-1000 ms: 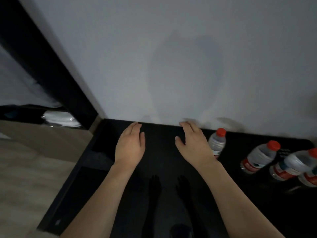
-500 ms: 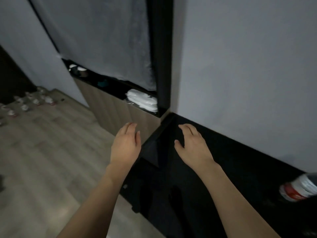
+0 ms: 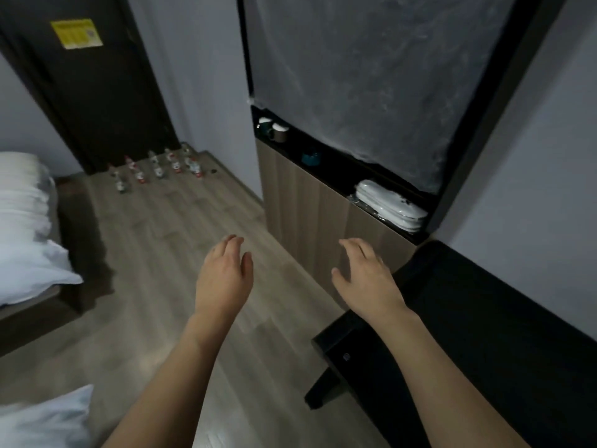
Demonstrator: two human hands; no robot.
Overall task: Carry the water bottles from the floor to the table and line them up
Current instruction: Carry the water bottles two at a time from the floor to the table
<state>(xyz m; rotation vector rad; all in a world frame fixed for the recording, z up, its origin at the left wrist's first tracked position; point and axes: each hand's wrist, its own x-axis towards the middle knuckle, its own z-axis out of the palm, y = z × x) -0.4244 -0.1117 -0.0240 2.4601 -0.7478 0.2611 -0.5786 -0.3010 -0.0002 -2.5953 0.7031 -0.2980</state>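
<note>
1. The bottles (image 3: 158,168) stand on the wood floor (image 3: 155,253) by the dark door (image 3: 97,79), in two rough rows, about ten; they look blurred, clear with red labels.
2. A bed (image 3: 29,227) lies left, a cabinet (image 3: 323,208) right; bare floor lies between.
3. The black surface (image 3: 500,334) sits at right.
4. Left hand (image 3: 223,279) and right hand (image 3: 365,279) hover, fingers relaxed, holding nothing.

Red-labelled water bottles (image 3: 158,168) stand clustered on floor (image 3: 168,247) by door (image 3: 97,79)
</note>
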